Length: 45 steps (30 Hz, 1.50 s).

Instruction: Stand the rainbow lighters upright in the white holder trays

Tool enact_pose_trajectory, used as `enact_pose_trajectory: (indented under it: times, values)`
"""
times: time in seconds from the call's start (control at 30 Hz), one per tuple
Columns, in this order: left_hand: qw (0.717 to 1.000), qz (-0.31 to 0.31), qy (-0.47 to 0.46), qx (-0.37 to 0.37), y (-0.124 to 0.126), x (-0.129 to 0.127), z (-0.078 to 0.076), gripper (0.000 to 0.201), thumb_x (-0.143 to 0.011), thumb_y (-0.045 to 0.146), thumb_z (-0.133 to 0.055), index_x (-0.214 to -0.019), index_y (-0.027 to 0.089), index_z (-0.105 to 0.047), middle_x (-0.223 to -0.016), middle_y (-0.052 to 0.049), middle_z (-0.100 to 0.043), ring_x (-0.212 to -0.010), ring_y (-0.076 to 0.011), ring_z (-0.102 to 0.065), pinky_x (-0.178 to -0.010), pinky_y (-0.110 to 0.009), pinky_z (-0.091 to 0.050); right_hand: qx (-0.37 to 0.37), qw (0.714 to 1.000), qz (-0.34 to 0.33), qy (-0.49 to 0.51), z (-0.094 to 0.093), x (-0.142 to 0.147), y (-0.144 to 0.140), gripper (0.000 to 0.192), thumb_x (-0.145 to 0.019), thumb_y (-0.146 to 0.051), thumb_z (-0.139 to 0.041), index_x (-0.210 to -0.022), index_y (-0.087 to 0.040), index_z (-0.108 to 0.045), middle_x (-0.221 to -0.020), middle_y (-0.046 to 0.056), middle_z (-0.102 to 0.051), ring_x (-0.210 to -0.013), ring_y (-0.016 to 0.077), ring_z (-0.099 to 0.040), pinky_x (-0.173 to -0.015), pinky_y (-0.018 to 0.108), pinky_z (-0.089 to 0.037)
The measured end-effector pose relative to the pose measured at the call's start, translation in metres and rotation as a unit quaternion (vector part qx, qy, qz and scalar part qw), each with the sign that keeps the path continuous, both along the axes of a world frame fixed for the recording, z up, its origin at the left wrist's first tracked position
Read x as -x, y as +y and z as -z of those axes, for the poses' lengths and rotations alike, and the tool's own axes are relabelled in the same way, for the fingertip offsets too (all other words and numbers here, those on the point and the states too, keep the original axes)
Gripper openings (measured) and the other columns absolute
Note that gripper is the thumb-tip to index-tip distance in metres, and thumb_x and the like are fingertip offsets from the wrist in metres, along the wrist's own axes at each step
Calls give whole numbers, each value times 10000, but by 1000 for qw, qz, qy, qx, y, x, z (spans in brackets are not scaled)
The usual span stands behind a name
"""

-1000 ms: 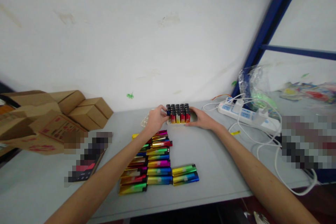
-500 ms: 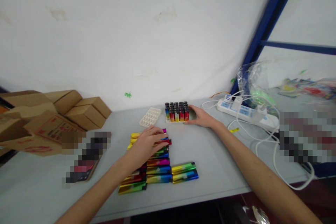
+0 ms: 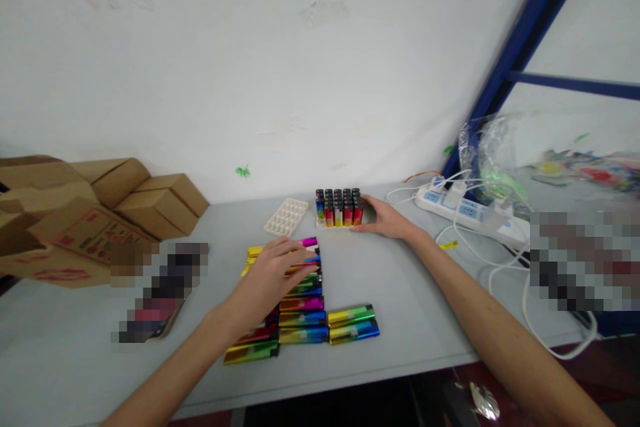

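Metallic coloured lighters (image 3: 303,319) lie flat in stacked columns on the grey table, with two more lighters (image 3: 353,332) to their right. My left hand (image 3: 278,268) rests over the upper part of the rows, thumb and fingers apart; what lies beneath the palm is hidden. At the back, several lighters (image 3: 339,215) stand upright in a white tray (image 3: 334,228), black tops up. My right hand (image 3: 384,219) holds the right end of this tray, its thumb along the front and its fingers behind. A second white tray (image 3: 286,217) with unfilled pockets lies to the left.
Brown cardboard boxes (image 3: 155,207) are piled at the left, with a blurred-out phone-like object (image 3: 163,300) before them. A white power strip (image 3: 470,210) with looping cables (image 3: 493,270) lies at the right, by a blue rack post (image 3: 515,47) and a clear plastic bag (image 3: 493,147).
The red lighter end that stuck out under my left hand no longer projects past the row. My right hand stays at the tray. The view has shifted slightly.
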<state>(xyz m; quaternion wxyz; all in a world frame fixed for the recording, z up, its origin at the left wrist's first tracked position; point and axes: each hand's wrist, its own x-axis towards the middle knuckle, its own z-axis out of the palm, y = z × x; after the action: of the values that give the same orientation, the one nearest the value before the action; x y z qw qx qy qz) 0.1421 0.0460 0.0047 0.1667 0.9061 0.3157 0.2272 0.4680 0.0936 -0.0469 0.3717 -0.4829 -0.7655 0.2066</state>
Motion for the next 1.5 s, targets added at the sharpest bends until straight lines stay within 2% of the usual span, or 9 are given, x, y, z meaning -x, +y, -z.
enact_pose_trajectory:
  times: [0.23,0.43,0.57,0.7,0.9,1.1,1.2,1.3,1.5]
  values:
    - [985,106,132,-32,-58,-48,-1,196,-959,377,-629,-975,211,-732,-993,-56,-694,-1022,-242,-586,-968,-411,-418,-13,1000,-9,2,5,-2,3,823,-719,-461,-864,-1405,-148,-533,-1404,170,-620,-1257,331,-619,-1106,492,-479]
    - [977,110,183,-25,-59,-66,5,216,-968,362,-613,-1031,184,-719,-983,-69,-696,-1031,-256,-599,-952,-418,-426,-15,1000,-8,5,7,-3,4,818,-716,-446,-868,-1406,-161,-535,-1388,166,-630,-1246,335,-621,-1104,510,-476]
    - [985,96,135,50,-50,-71,9,162,-920,315,-692,-1002,184,-742,-961,-61,-707,-998,-246,-626,-954,-406,-441,-12,1000,-12,8,8,-3,5,822,-718,-451,-864,-1410,-159,-529,-1399,169,-621,-1257,337,-614,-1114,514,-466]
    - [983,37,-5,181,-40,-73,-1,137,-865,282,-756,-960,182,-753,-946,-52,-702,-921,-206,-648,-877,-337,-485,-10,1000,-2,-1,7,-3,5,844,-708,-442,-871,-1416,-146,-520,-1408,182,-612,-1266,346,-608,-1118,525,-459]
    - [893,15,-274,357,-18,-70,-18,251,-963,416,-597,-1111,227,-521,-862,4,-606,-641,-114,-591,-586,-245,-458,-21,1000,-10,1,5,-1,3,760,-733,-406,-862,-1384,-166,-550,-1367,159,-646,-1215,316,-642,-1069,483,-506]
    - [804,35,-363,470,-2,-68,-13,315,-979,541,-503,-1117,263,-450,-639,81,-480,-454,-68,-276,-452,-187,-191,-22,1000,-10,5,5,-1,2,746,-735,-402,-862,-1381,-187,-557,-1361,137,-656,-1215,313,-647,-1075,484,-508]
    - [794,26,-358,490,0,-68,-14,495,-963,642,-391,-868,180,-541,-552,73,-341,-469,-81,-226,-462,-224,-168,-22,1000,1,-1,6,-1,2,761,-730,-413,-866,-1387,-187,-553,-1382,140,-644,-1234,323,-638,-1089,488,-502]
    - [794,17,-344,502,-1,-68,-19,533,-930,618,-396,-620,187,-442,-535,56,-297,-486,-88,-238,-484,-253,-187,-13,1000,5,-7,5,-1,1,770,-735,-432,-860,-1391,-176,-548,-1378,144,-645,-1228,322,-641,-1093,490,-500]
    - [773,13,-355,525,-3,-65,-26,474,-903,555,-387,-584,205,-390,-520,52,-287,-485,-100,-232,-494,-254,-199,0,1000,9,-17,3,-1,1,774,-738,-451,-853,-1390,-168,-548,-1374,145,-644,-1218,318,-642,-1090,491,-495]
